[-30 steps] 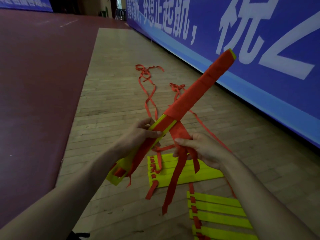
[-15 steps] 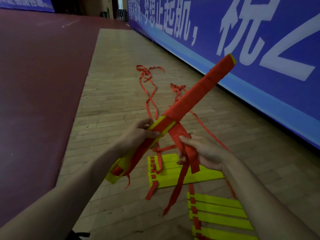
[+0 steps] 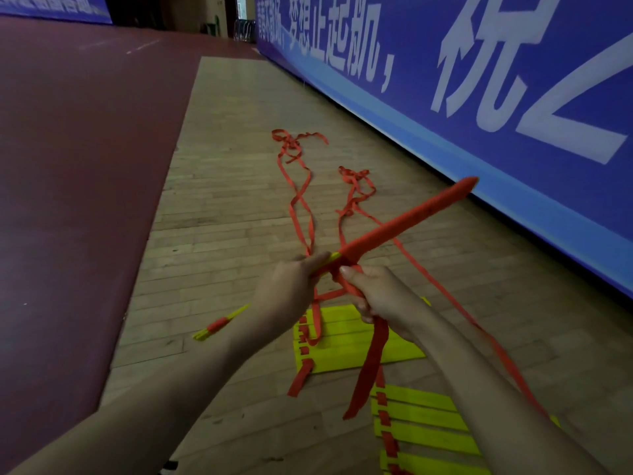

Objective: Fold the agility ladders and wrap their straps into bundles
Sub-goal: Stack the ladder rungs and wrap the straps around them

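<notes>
Dim, even indoor light; no hard shadows or glare. Wide-angle bending at edges. Slight softness overall; banner lettering blurred, floor grain legible.

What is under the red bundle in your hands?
On the wooden floor lie yellow ladder rungs and loose red straps. The right hand covers part of the rungs.

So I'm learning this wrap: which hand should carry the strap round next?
Probably the right hand: it grips the loose strap just below the bundle, while the left hand grips the bundle itself, steadying it.
</notes>
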